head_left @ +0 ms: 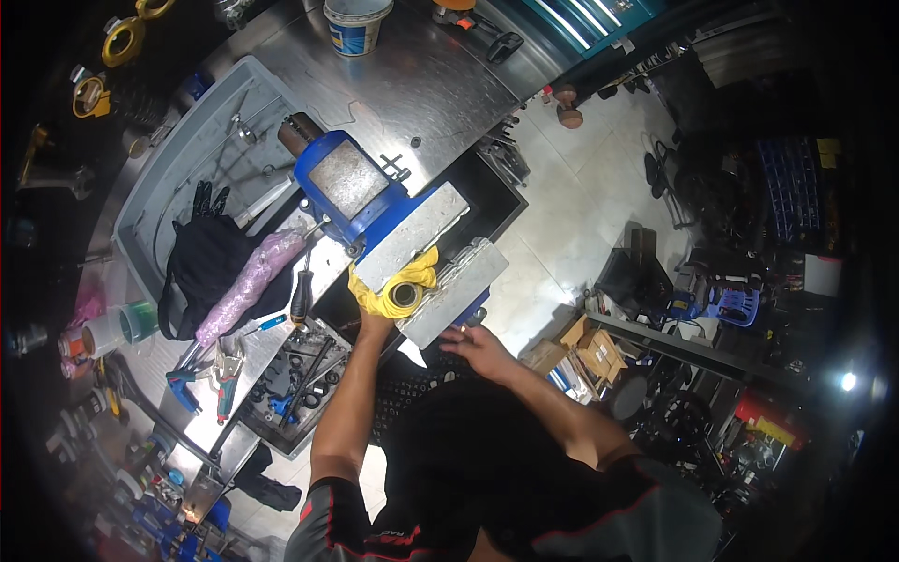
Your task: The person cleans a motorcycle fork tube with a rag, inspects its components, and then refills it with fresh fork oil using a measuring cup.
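A blue bench vise (348,183) with pale jaw plates is mounted at the bench edge. Between its jaws a hollow round metal part (405,295) stands end up, wrapped in a yellow cloth (375,298). My left hand (376,321) is closed on the near left side of the cloth, most of its fingers hidden. Just in front of the near jaw plate (454,290), my right hand (476,349) has its fingers curled in beside the vise's front end. Whatever they grip there is hidden.
Left of the vise lie a grey tub (201,140), a black cloth (208,258), a pink plastic-wrapped bundle (251,281), a screwdriver (301,298) and locking pliers (226,370). An open drawer (290,384) of metal parts is below. A bucket (356,28) stands far back; cardboard boxes (595,351) sit right.
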A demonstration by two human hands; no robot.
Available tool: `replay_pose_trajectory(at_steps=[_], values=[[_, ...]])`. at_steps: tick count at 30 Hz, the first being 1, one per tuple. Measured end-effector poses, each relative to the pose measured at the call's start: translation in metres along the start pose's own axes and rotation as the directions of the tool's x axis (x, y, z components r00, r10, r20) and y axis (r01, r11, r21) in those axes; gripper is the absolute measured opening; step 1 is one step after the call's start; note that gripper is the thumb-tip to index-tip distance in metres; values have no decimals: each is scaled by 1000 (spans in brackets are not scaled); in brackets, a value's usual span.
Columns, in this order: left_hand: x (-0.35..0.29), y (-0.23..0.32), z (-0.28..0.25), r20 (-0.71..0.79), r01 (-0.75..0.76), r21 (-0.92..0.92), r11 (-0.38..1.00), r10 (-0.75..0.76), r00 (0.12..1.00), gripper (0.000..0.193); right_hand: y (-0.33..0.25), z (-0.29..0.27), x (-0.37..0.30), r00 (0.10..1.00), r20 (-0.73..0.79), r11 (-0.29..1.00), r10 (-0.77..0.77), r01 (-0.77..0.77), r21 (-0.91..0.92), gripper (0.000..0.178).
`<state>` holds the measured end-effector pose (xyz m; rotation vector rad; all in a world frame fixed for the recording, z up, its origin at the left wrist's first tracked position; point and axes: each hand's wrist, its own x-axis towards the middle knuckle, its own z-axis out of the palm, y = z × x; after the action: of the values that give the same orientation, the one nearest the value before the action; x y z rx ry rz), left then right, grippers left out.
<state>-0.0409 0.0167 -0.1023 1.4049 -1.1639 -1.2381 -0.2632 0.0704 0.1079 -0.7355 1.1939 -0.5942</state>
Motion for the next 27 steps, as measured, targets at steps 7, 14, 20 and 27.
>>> replay_pose_trajectory(at_steps=[7,14,20,27], values=[[3,-28,14,56,19,-124,992,-12,998,39,-85,30,-47,936,340,946,94,-191,264,49],[-6,-124,11,13,236,-459,856,-259,966,31,-160,-2,-33,707,-407,796,-579,597,-95,27],[-4,-95,22,17,181,-394,901,-189,982,38,-77,-55,31,796,-389,798,-464,186,-573,29],[-5,-76,15,-79,58,-200,978,-75,994,51,-2,16,17,997,-61,855,-38,1,-519,31]])
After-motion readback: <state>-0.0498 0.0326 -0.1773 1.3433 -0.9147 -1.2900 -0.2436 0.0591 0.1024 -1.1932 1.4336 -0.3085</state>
